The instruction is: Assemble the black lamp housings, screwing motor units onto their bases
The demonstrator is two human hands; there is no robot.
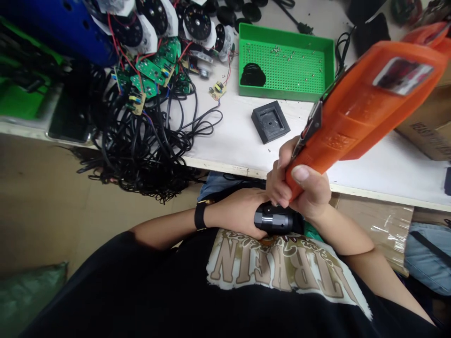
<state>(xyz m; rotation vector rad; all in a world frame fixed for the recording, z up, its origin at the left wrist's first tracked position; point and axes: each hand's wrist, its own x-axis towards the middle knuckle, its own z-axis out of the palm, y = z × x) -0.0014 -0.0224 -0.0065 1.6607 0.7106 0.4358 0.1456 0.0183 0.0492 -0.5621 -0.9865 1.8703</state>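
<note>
My right hand (306, 188) is closed around the lower end of an orange electric screwdriver (347, 112), which slants up to the right. Its tip end points down at a black cylindrical housing (275, 219) close to my body; whether the bit touches a screw there is hidden by my fingers. My left hand (239, 211), with a black band at the wrist, wraps around that housing from the left and steadies it below the table edge. Just beyond the hands, a black square block with a recess (270, 122) lies on the white table.
A green perforated tray (287, 94) holds small screws and a black piece. At the left are tangled black cables (148, 136), green circuit boards (151, 68) and round black-and-white motor parts (197, 23). A cardboard box (428, 122) stands at the right.
</note>
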